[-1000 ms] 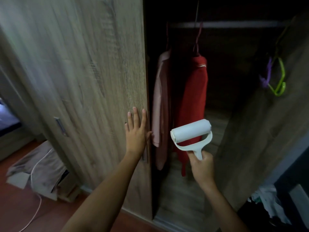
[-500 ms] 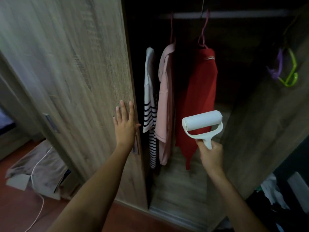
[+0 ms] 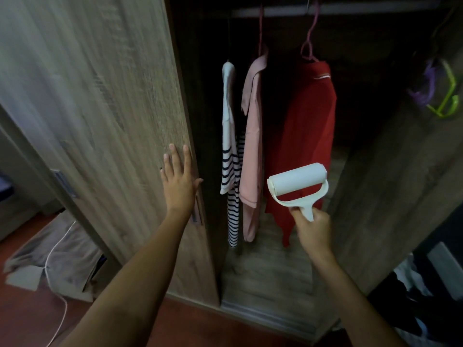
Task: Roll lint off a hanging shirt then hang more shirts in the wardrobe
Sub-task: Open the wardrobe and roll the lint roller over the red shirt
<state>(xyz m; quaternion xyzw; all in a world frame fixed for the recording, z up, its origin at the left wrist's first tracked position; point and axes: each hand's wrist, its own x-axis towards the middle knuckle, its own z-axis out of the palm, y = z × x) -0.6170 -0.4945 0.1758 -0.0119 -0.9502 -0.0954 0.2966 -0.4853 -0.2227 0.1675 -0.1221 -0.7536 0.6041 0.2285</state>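
Note:
Three shirts hang from the rail (image 3: pixel 350 8) inside the dark wardrobe: a white one with navy stripes (image 3: pixel 231 151), a pink one (image 3: pixel 253 136) and a red one (image 3: pixel 305 131). My right hand (image 3: pixel 314 229) grips the handle of a white lint roller (image 3: pixel 298 182), held upright just in front of the red shirt's lower part. My left hand (image 3: pixel 179 182) lies flat, fingers spread, on the wooden sliding door (image 3: pixel 100 108) near its right edge and small handle.
Empty purple and green hangers (image 3: pixel 441 96) hang at the wardrobe's right side. A pile of clothes (image 3: pixel 416 286) lies at the lower right. On the red floor at the left is a cardboard box (image 3: pixel 50 256) with a white cable.
The sliding door has moved left under my left hand, uncovering the striped shirt. The lint roller stays in my right hand, by the red shirt.

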